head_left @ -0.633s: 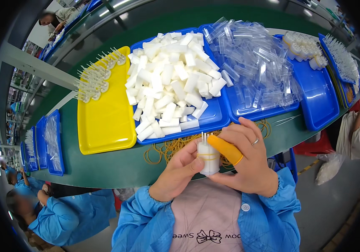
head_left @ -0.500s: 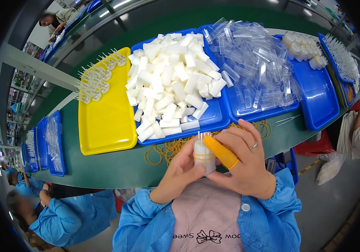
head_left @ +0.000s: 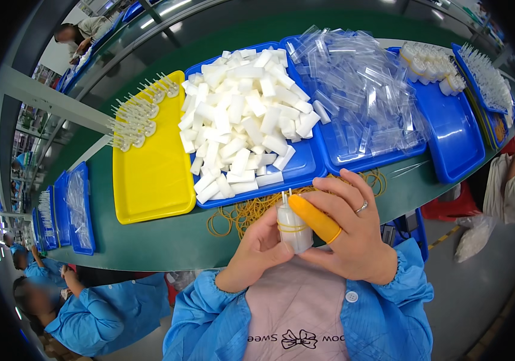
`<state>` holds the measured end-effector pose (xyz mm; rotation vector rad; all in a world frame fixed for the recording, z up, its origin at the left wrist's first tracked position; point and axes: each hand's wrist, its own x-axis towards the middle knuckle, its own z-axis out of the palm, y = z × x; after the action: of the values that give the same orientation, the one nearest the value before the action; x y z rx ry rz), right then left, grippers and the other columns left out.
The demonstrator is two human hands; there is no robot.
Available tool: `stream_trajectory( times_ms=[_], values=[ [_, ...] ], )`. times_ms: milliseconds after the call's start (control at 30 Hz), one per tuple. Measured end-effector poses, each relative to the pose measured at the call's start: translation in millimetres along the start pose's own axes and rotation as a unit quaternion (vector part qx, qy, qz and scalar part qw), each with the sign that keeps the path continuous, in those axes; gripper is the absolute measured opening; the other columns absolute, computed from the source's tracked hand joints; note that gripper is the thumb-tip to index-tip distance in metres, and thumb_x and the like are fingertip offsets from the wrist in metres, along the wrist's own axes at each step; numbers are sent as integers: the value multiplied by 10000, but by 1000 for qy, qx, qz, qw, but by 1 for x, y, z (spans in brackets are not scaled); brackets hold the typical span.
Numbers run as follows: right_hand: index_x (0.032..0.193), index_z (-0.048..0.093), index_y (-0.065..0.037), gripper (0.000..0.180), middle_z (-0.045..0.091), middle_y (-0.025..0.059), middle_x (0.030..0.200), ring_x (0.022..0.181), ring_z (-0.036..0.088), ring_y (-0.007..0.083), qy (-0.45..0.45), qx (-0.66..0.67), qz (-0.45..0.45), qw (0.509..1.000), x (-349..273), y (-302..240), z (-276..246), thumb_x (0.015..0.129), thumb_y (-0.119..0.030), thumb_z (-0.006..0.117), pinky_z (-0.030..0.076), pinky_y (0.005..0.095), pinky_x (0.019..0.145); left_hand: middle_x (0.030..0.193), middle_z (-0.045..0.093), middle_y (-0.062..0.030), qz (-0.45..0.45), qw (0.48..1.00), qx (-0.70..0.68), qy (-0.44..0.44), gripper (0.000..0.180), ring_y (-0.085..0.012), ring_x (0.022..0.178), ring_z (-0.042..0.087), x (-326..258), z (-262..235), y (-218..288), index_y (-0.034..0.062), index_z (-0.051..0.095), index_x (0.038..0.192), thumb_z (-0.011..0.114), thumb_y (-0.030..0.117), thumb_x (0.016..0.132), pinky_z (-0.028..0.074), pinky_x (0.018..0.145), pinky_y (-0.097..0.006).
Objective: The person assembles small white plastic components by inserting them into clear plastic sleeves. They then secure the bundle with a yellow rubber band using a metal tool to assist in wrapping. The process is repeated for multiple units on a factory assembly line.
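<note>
Between both hands, near my chest, is a white sponge assembly (head_left: 297,239) in a clear plastic wrap, with a yellow rubber band round it and two thin white prongs on top. My left hand (head_left: 259,246) grips its left side with thumb and fingers. On the other side, my right hand (head_left: 354,231) has its thumb low on the piece and its index finger, in an orange finger cot (head_left: 316,219), against the upper part. The other right fingers are raised and bent. A loose heap of yellow rubber bands (head_left: 239,213) lies on the table just beyond my hands.
White sponge blocks (head_left: 239,114) fill a blue tray; clear plastic sheets (head_left: 366,96) fill another. Pronged white parts (head_left: 140,114) stand in a yellow tray (head_left: 152,186) at left. Banded assemblies (head_left: 429,63) sit in a blue tray (head_left: 453,135) at right. A co-worker (head_left: 98,310) sits at left.
The held assembly has turned slightly, so both prongs and more of its banded side show. My hands remain almost in place. The co-worker at left has shifted an arm.
</note>
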<state>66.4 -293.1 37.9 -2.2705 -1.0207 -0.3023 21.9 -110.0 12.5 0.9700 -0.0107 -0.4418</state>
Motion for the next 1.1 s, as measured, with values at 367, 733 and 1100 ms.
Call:
stream_trajectory(
  times_ms=[367, 733, 1100],
  values=[
    [1166, 561, -46, 655, 474, 104, 1220, 1158, 452, 317, -14, 152, 44, 987, 5, 4, 0, 589, -247, 794, 334, 505, 989, 1309, 463, -98, -71, 991, -113, -19, 642, -212, 1214, 466, 2, -5, 6, 23, 281, 1390, 579, 314, 903, 349, 1031, -357],
    [1128, 586, -56, 613, 518, 88, 1156, 1127, 481, 295, 16, 59, 9, 998, 2, 0, 2, 586, -260, 787, 341, 494, 985, 1299, 470, -94, -69, 991, -111, -38, 560, -204, 1207, 470, 1, -7, 0, 25, 306, 1374, 498, 336, 949, 354, 1023, -355],
    [1285, 457, -37, 839, 433, 122, 1276, 1174, 430, 333, -33, 222, 75, 972, 3, 9, -6, 560, -254, 821, 338, 457, 987, 1269, 504, -104, -59, 993, -99, -16, 610, -208, 1145, 516, 4, -8, 1, 31, 339, 1363, 549, 386, 914, 401, 976, -343]
  ],
)
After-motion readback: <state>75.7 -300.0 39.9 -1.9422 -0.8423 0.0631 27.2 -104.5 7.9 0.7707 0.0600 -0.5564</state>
